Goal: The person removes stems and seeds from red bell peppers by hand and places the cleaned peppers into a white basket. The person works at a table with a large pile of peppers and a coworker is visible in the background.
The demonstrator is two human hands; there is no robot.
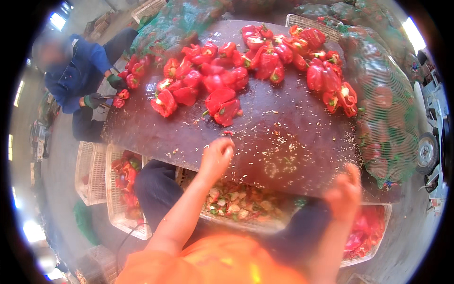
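Observation:
My left hand [218, 154], fingers curled, is over the front part of the brown table [191, 136]; a small red scrap [227, 133] lies just beyond it. Whether it holds anything small is hidden. My right hand [344, 191], blurred, hovers at the table's front right edge above a basket of red pepper pieces [365, 230]; I see nothing in it, but the blur hides its fingers. Beyond my left hand lies a split red bell pepper [222, 106], near a large heap of red peppers [212, 76]. Pale seeds are scattered across the table's right half.
A green mesh sack of peppers [383, 103] lies along the right edge, another mesh sack [166, 28] at the back left. A gloved co-worker [81, 71] handles peppers at the left. Below the front edge stand a container of cores and trimmings [237, 204] and a pepper basket [110, 198].

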